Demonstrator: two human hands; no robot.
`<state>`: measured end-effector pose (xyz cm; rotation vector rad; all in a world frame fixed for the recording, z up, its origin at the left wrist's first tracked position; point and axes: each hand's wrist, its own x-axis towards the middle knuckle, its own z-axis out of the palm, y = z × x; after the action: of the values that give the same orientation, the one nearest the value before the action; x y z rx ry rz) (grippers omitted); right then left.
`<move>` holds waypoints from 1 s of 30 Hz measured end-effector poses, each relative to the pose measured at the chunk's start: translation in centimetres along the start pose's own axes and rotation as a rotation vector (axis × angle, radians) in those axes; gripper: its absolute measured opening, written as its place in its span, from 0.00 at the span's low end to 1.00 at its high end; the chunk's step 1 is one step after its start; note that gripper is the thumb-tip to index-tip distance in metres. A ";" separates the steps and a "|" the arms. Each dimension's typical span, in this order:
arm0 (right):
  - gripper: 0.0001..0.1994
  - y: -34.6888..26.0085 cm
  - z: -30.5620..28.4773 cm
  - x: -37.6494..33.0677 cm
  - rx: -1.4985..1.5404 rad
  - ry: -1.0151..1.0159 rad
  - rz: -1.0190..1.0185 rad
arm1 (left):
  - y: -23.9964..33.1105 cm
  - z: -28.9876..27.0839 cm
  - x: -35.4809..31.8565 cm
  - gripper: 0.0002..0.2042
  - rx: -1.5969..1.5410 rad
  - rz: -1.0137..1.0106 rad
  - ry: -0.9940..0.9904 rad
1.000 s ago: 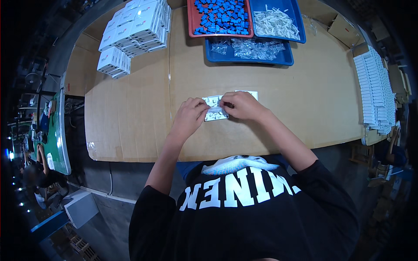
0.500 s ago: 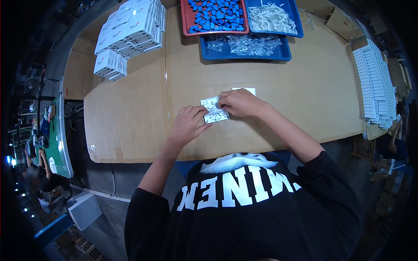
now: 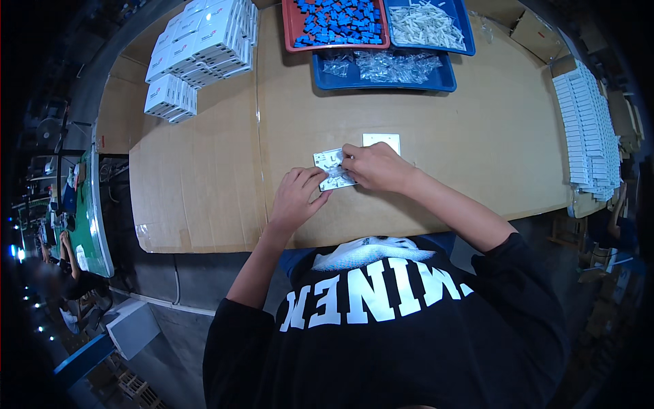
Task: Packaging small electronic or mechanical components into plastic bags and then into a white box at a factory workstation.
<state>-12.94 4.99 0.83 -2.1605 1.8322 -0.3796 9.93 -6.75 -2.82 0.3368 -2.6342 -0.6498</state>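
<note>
On the cardboard tabletop in front of me lies a small square white plastic housing (image 3: 330,159), with its moulded inner side up. My left hand (image 3: 294,194) grips its left and near edge, thumb at the near corner and fingers over the left side. The curled fingers of my right hand (image 3: 379,168) are pinched together over the right part of the housing. Whatever they hold is hidden beneath them. A second flat white square piece (image 3: 383,140) lies just beyond my right hand.
Ahead stand a red tray (image 3: 291,31) of blue parts, a blue tray (image 3: 470,42) of white sticks and another blue tray (image 3: 381,87) with clear plastic bags. White boxes (image 3: 197,48) are stacked far left, white pieces (image 3: 582,129) at the right edge. Co-workers sit farther off.
Both hands stay on the white housing with only slight shifts. My right hand sits a little lower, so more of the second white piece shows.
</note>
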 end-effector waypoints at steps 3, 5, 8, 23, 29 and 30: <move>0.05 -0.2 0.1 0.1 -0.032 0.005 0.015 | -0.3 -0.1 -0.3 0.17 0.000 -0.006 -0.035; 0.05 -0.3 -0.1 0.2 -0.045 0.007 0.035 | -0.4 0.1 -0.4 0.19 0.010 -0.007 -0.014; 0.06 0.7 -0.9 0.2 0.014 -0.060 0.061 | 0.0 0.3 -0.5 0.25 0.009 -0.040 0.037; 0.15 18.3 -11.3 8.9 0.531 0.616 0.443 | 0.0 0.9 -0.2 0.49 -0.028 -0.221 0.085; 0.15 21.5 -18.1 18.9 -0.046 0.616 0.530 | -0.1 0.8 -0.6 0.46 0.031 -0.252 0.052; 0.15 21.9 -18.8 20.5 -0.047 0.626 0.516 | -0.1 0.6 -0.7 0.46 0.032 -0.263 0.036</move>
<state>-36.71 -19.51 10.26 -1.5928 2.6466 -0.9679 10.28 -6.37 -3.51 0.7069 -2.5910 -0.6767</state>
